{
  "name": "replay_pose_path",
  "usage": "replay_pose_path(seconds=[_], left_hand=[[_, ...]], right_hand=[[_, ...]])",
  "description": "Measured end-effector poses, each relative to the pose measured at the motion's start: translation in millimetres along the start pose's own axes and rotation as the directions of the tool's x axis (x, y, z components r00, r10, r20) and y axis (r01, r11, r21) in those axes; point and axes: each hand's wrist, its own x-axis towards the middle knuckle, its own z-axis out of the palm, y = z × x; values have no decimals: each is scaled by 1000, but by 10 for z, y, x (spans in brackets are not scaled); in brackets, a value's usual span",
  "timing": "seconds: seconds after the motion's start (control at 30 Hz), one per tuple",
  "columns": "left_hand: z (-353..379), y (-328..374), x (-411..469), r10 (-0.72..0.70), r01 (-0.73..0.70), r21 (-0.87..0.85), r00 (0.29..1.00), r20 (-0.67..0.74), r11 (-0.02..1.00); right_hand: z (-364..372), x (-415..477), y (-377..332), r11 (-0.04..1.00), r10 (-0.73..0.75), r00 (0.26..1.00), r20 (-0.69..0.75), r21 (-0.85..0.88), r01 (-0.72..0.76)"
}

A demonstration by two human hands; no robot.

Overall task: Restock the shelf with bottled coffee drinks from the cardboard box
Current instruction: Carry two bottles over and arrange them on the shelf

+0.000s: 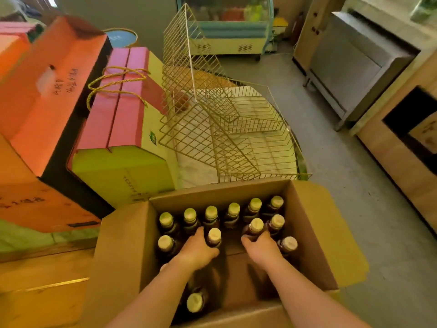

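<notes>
Coffee bottles point(233, 209) with pale caps stand upright in the open cardboard box point(307, 233). The left hand point(198, 250) curls round a bottle point(214, 236); the right hand point(261, 248) wraps a second bottle point(256, 225) near it. Beyond both hands, past the box's far wall, sits the wire shelf point(224, 129); left of the left hand, a pink-and-green carton point(123, 129).

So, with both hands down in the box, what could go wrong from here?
The left hand grips the left bottle and the right hand the right bottle among close neighbouring bottles; lifting both could knock those over. The wire shelf has open, seemingly slanted grids, so a bottle might tip there.
</notes>
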Motion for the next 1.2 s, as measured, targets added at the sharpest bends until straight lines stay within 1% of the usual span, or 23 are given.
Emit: replay_pose_path(seconds=[0.07,0.17,0.33,0.43,0.53,0.73,0.83,0.93,1.07,1.13,1.2], left_hand=[[86,-37,137,-11,10,-29,1000,-16,1000],[190,-73,221,24,-26,-31,998,-60,999],[295,-149,287,97,-102,-32,987,-125,994],[319,-197,316,145,-154,-43,975,-171,987],[296,-230,304,187,-202,-69,966,-176,977],[97,-164,61,273,-297,-138,947,-166,945],[-119,-67,-128,333,-360,-144,926,-179,922],[-403,19,-333,392,-440,-209,890,-235,873],[-835,122,-696,469,-561,-307,821,-327,769],[-1074,159,-913,493,-615,-341,782,-382,711],[-1318,178,-1138,515,-666,-351,738,-435,658]], right_hand=[[-4,77,39,999,-23,999,-33,40,24],[35,174,114,994,-94,993,-69,45,97],[125,342,143,987,-159,987,35,-31,160],[192,430,152,978,-205,978,26,-37,206],[178,453,164,961,-269,963,22,-56,270],[-63,218,20,938,-344,935,-85,17,346],[-253,-3,-120,919,-383,918,-105,60,390],[-466,-288,-277,891,-437,884,-167,51,450],[-688,-709,-525,827,-537,811,-232,47,561],[-767,-938,-682,791,-579,768,-272,39,610],[-823,-1171,-875,739,-634,708,-310,28,673]])
